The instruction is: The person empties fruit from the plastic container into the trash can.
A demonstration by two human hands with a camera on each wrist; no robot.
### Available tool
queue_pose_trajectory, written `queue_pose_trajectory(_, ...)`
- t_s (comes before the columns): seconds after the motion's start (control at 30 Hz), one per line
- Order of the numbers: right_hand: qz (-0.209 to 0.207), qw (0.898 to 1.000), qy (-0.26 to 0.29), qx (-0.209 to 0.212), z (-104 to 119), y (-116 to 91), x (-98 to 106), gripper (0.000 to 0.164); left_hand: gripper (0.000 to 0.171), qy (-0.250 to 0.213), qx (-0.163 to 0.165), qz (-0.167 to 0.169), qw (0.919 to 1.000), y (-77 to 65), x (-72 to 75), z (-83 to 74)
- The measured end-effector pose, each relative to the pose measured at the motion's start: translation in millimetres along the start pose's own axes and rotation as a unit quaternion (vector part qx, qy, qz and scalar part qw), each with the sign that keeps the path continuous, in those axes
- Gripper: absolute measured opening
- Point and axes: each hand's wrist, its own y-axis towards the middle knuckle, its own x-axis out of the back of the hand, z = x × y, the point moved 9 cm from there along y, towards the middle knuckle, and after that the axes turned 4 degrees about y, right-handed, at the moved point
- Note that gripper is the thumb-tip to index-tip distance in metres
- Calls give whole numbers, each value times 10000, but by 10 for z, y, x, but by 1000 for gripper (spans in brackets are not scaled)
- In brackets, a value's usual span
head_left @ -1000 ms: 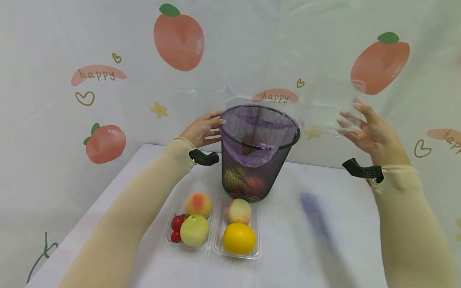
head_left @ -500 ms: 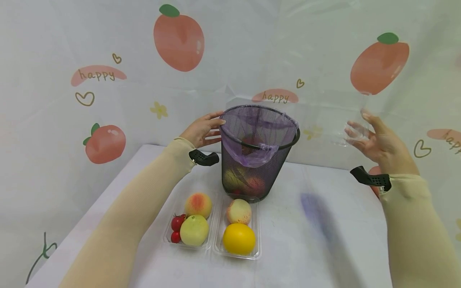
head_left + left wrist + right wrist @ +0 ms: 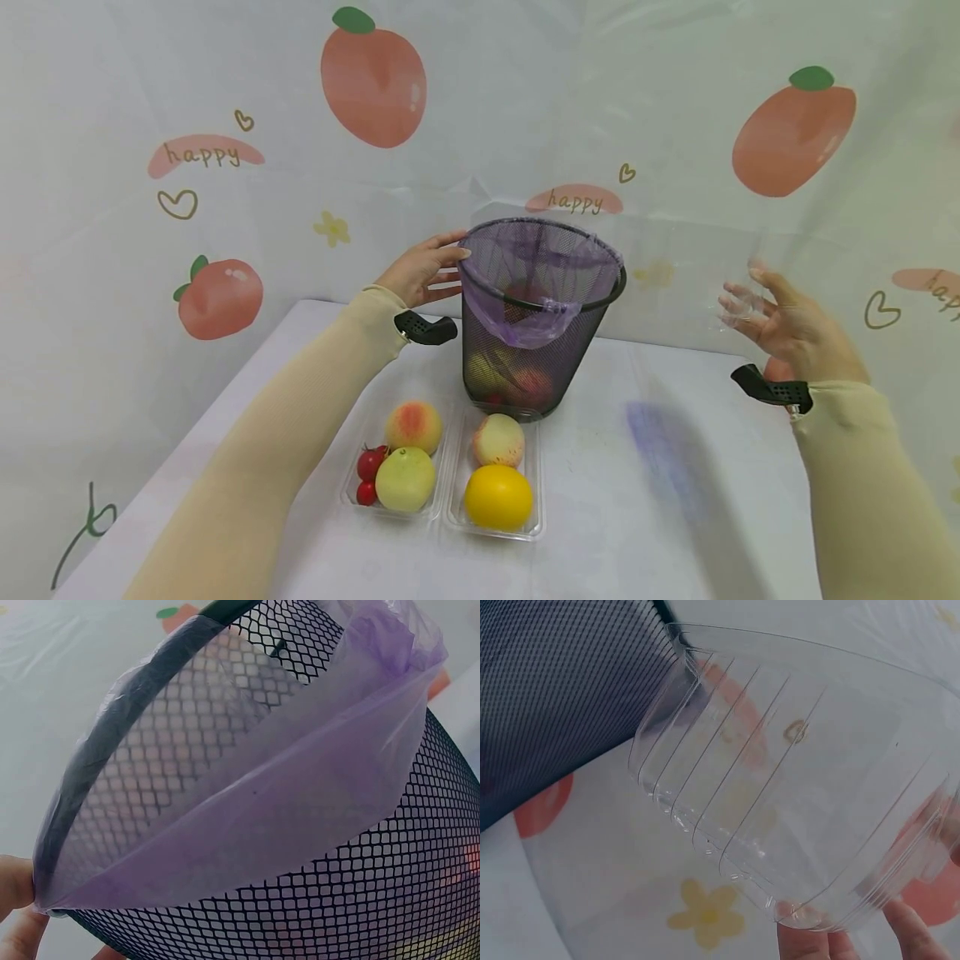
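My left hand (image 3: 423,268) holds the rim of a black mesh wastebasket (image 3: 592,333) at its left side. A purple plastic bag (image 3: 285,817) lines the basket and folds over the rim. Several fruits show dimly through the mesh. To the right of the basket, my right hand (image 3: 797,325) grips a clear plastic box (image 3: 810,787), raised above the table and tilted. Its ribbed side shows in the right wrist view, with fingertips at its lower edge. The box is hard to make out in the head view.
Before the basket lie two clear trays. The left tray (image 3: 352,500) holds a peach (image 3: 414,427), small red tomatoes (image 3: 367,493) and a pale green fruit (image 3: 405,481). The right tray (image 3: 495,534) holds a pale peach (image 3: 498,441) and a yellow fruit (image 3: 498,497). A printed cloth (image 3: 480,100) hangs behind.
My right hand has moved right and down with the clear plastic box, away from the basket. The left hand, basket and fruit trays have stayed put.
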Motion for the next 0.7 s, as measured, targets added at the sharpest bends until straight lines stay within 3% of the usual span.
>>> queue_pose_trajectory(0.2,21,9996,-266,-132,-171,83,119,14,48,-5,-35,6,10000,4,-2,-3)
queue_pose_trajectory(0.7,157,9909,-1277,-401,-659,261,355,23,49,60,-30,5,10000,-1,-3,-1)
